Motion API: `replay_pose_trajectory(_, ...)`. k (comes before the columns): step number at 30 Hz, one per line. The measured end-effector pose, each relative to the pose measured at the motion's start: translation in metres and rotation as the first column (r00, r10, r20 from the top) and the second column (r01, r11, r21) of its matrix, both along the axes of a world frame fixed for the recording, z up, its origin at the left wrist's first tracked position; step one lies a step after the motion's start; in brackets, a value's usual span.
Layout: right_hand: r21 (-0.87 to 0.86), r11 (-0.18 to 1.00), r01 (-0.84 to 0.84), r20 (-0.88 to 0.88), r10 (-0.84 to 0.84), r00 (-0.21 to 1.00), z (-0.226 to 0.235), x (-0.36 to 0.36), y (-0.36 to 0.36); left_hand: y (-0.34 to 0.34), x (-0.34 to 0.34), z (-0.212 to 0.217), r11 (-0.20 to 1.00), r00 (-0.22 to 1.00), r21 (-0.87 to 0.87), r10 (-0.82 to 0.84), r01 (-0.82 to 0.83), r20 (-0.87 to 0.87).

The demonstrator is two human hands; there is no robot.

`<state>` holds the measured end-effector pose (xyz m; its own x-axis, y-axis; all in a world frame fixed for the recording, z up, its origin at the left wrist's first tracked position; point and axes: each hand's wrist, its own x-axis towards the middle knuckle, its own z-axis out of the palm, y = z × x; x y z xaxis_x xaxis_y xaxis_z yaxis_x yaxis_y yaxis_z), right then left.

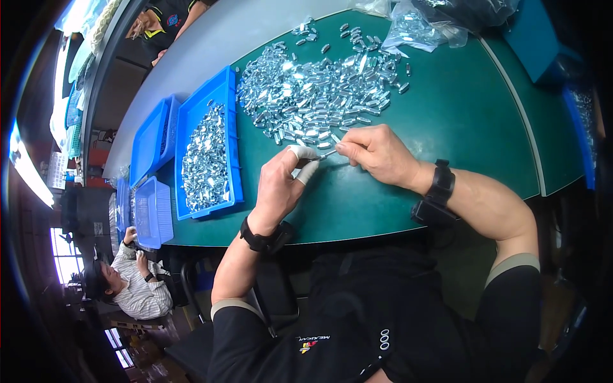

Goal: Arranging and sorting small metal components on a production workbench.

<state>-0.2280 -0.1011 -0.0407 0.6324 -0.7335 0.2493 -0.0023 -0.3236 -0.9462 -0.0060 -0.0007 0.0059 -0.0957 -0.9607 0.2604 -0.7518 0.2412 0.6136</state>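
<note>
My left hand [276, 185], with white finger covers on its thumb and forefinger, pinches one end of a small slim metal piece [327, 154]. From the other side, the closed fingertips of my right hand [382, 155] meet that piece's far end. Both hands are just above the green table top, at the near edge of a large heap of small shiny silver metal parts [319, 83]. Fingers partly cover the piece, so its exact kind cannot be made out. Left of my left hand lies a blue tray [234, 159] holding many similar metal parts [205, 163].
Further left are a blue bin [150, 140] and a lighter blue basket [155, 214]. Clear plastic bags [415, 29] rest at the back, a teal box [539, 41] at the far right. One person [143, 287] sits at left; another [167, 22] is beyond the table.
</note>
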Motion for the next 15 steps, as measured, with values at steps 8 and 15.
replay_pose_trajectory(8,0.089,0.989,-0.122,-0.017,0.124,0.992,0.002,0.001,0.005,-0.004,-0.003,0.003,0.997,0.994,-0.011,-0.081,0.080,-0.070)
replay_pose_trajectory(15,0.122,0.993,0.001,0.041,-0.006,0.999,0.007,-0.003,-0.002,0.018,0.081,0.024,0.954,0.955,-0.120,0.285,-0.274,0.086)
